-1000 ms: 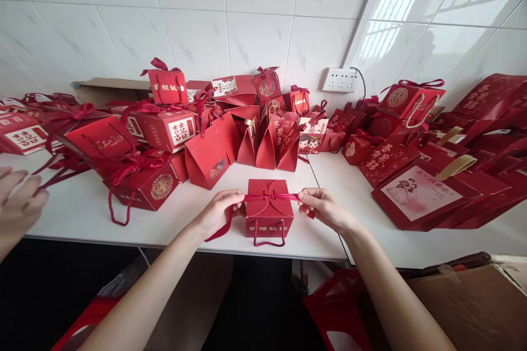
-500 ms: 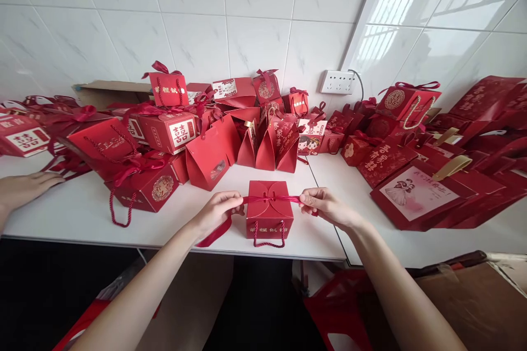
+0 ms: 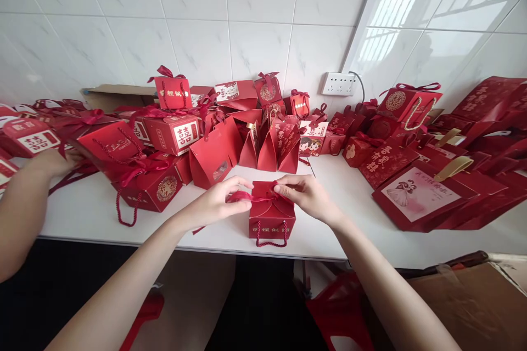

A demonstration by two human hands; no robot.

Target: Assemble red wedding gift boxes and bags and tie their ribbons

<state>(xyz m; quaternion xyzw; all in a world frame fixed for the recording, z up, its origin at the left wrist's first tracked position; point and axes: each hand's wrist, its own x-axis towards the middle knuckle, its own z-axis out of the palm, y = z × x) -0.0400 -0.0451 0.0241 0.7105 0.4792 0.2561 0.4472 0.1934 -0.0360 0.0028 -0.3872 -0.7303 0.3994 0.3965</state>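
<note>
A small red gift box (image 3: 272, 218) with a cord handle stands at the front edge of the white table (image 3: 230, 230). A dark red ribbon (image 3: 241, 196) runs across its folded top. My left hand (image 3: 218, 203) pinches the ribbon's left part just beside the box, with the loose end trailing down over the table. My right hand (image 3: 307, 194) pinches the ribbon over the box's top right. Both hands meet over the lid.
Many red gift boxes and bags (image 3: 214, 131) are piled along the tiled wall. Flat red bags (image 3: 415, 192) lie at the right. Another person's arm (image 3: 24, 197) reaches in from the left toward the boxes. A wall socket (image 3: 337, 83) sits behind.
My hands have drawn inward from the ribbon's stretched ends to the box top, slackening the ribbon. The other person's hand has moved farther in among the left boxes.
</note>
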